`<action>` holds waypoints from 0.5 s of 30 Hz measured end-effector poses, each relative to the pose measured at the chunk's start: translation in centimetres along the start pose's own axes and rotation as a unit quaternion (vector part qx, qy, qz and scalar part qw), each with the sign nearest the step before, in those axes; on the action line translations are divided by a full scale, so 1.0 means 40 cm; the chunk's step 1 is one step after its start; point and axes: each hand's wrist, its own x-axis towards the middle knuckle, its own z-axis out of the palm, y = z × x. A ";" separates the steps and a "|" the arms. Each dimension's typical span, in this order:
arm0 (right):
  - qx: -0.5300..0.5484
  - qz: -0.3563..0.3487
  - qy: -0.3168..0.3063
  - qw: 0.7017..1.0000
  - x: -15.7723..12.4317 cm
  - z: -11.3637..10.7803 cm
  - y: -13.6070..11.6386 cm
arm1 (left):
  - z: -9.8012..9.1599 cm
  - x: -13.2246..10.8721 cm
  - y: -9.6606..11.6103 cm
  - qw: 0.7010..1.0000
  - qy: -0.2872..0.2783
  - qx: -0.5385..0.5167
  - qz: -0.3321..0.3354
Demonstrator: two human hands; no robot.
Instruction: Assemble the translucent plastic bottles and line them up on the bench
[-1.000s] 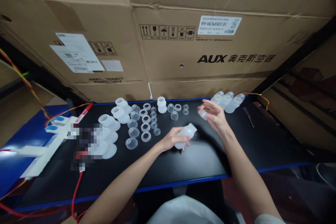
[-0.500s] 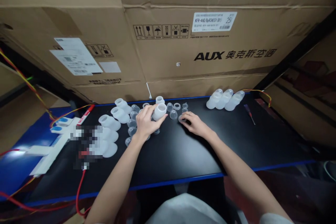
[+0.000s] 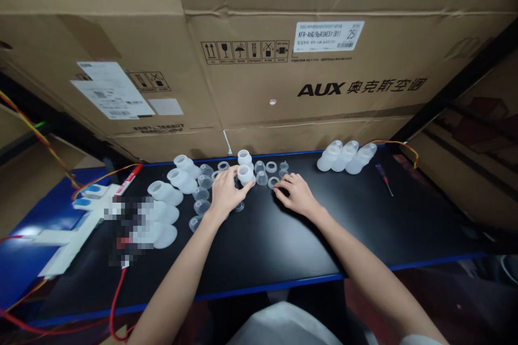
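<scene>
A big carton (image 3: 251, 86) walls off the back of the black table (image 3: 307, 253); capped bottles (image 3: 348, 156) and a screwdriver (image 3: 382, 177) sit rightward. Near the rear, the left hand (image 3: 226, 191) grips a white, open-mouthed bottle (image 3: 245, 174), just before a second bottle (image 3: 244, 156). The right hand's (image 3: 297, 193) bent fingers meet a clear ring (image 3: 272, 183); whether they pinch it, I cannot tell. The left hand hides some small parts.

One head-worn camera looks forward and down — over both hands (image 3: 225, 192) (image 3: 298, 194) — toward a carton (image 3: 251, 86).
</scene>
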 end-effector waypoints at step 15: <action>-0.032 0.051 -0.032 0.998 -0.008 0.007 -0.028 | -0.003 0.003 -0.002 0.997 -0.071 0.025 -0.019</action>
